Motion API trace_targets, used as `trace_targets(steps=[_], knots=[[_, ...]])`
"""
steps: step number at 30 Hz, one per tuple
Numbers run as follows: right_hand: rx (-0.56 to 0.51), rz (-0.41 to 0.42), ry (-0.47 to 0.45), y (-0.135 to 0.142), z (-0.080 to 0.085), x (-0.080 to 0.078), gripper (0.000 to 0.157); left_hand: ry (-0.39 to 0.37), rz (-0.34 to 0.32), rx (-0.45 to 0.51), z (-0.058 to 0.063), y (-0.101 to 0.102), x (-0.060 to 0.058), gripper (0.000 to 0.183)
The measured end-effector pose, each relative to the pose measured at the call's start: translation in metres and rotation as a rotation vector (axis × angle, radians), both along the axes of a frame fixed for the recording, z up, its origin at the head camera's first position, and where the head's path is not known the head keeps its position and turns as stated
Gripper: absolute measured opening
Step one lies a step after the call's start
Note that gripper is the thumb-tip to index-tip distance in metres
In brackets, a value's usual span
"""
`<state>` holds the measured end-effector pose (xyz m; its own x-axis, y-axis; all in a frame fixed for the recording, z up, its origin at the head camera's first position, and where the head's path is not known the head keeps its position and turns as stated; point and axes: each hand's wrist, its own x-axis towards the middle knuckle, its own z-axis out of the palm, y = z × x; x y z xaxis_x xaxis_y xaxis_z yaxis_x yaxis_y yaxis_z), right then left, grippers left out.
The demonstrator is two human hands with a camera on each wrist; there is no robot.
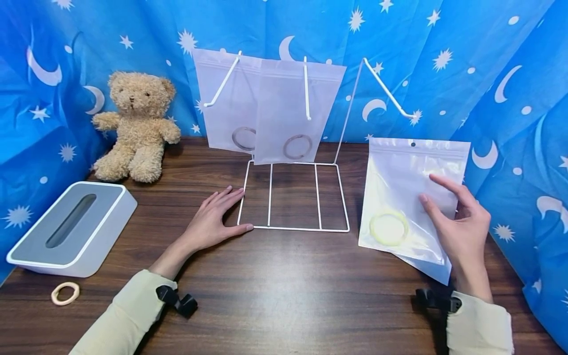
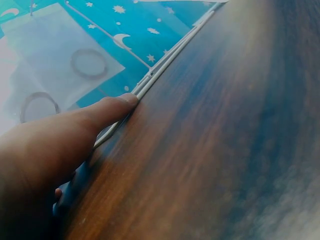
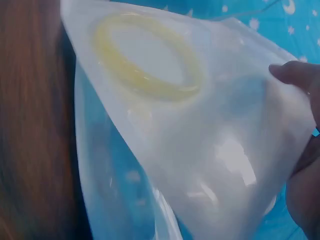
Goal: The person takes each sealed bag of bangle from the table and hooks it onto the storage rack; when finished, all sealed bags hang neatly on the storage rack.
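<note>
A person's right hand (image 1: 461,222) holds a frosted pouch (image 1: 410,197) upright near the table's right edge, thumb and fingers pinching its right side; a yellow ring (image 1: 389,228) lies inside near the lower left corner, and the pouch's bottom edge sits on or just above the wood. A hang hole shows at the pouch's top strip. In the right wrist view the ring (image 3: 150,57) shows through the film, a fingertip (image 3: 295,75) pressing the pouch (image 3: 200,150) from the side.

The left hand (image 1: 213,222) lies flat on the table (image 1: 284,296), fingers straight and slightly spread, the thumb touching the front left corner of a white wire rack (image 1: 293,197). The left wrist view shows a finger (image 2: 107,110) against the rack's base wire (image 2: 170,60).

The rack stands at the middle of the table, between the hands. Two pouches (image 1: 266,113) hang on its left and centre hooks, each with a dark ring at the bottom; the right hook (image 1: 386,91) is bare.

A teddy bear (image 1: 135,125) sits at the back left corner. A white tissue box (image 1: 71,227) rests at the left edge, a cream ring (image 1: 65,293) just in front of it near the front left corner.

The table is dark wood grain. Blue cloth (image 1: 488,59) printed with stars and moons hangs behind and along both sides.
</note>
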<state>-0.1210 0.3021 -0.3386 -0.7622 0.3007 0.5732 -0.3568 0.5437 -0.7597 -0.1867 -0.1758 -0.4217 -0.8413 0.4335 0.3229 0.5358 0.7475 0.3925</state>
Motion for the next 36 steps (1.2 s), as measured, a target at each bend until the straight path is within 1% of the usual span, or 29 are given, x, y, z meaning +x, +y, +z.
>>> trace_targets(steps=[2,6,8,11,13,15,17,19,24,30,36], knots=[[-0.094,0.091,0.051,-0.006,0.008,0.004,0.048,0.000,-0.002,0.001,0.000,0.001,0.000,0.090],[-0.284,0.230,0.103,-0.011,0.014,0.008,0.046,-0.002,-0.008,0.001,0.000,0.003,0.000,0.090],[-0.347,0.281,0.114,-0.011,0.014,0.009,0.047,-0.004,-0.007,-0.003,-0.001,0.004,0.000,0.090],[-0.450,0.371,0.162,-0.015,0.020,0.015,0.048,-0.013,-0.006,-0.009,-0.003,0.005,0.000,0.091],[-0.525,0.421,0.221,-0.017,0.025,0.019,0.048,-0.018,-0.007,-0.010,-0.003,0.006,0.000,0.091],[-0.575,0.460,0.288,-0.020,0.030,0.022,0.049,-0.025,-0.008,-0.010,-0.004,0.006,0.000,0.091],[-0.587,0.474,0.329,-0.023,0.036,0.024,0.048,-0.027,-0.007,-0.008,-0.004,0.005,0.000,0.091],[-0.585,0.479,0.339,-0.027,0.041,0.026,0.047,-0.023,-0.003,-0.007,-0.004,0.005,0.000,0.091],[-0.561,0.489,0.306,-0.038,0.050,0.023,0.046,-0.007,0.005,-0.005,-0.004,0.002,0.000,0.091],[-0.540,0.479,0.275,-0.042,0.051,0.016,0.046,0.000,0.006,0.000,-0.005,0.000,0.001,0.091],[-0.542,0.469,0.275,-0.042,0.050,0.012,0.046,0.002,0.003,-0.001,-0.002,0.000,0.000,0.091]])
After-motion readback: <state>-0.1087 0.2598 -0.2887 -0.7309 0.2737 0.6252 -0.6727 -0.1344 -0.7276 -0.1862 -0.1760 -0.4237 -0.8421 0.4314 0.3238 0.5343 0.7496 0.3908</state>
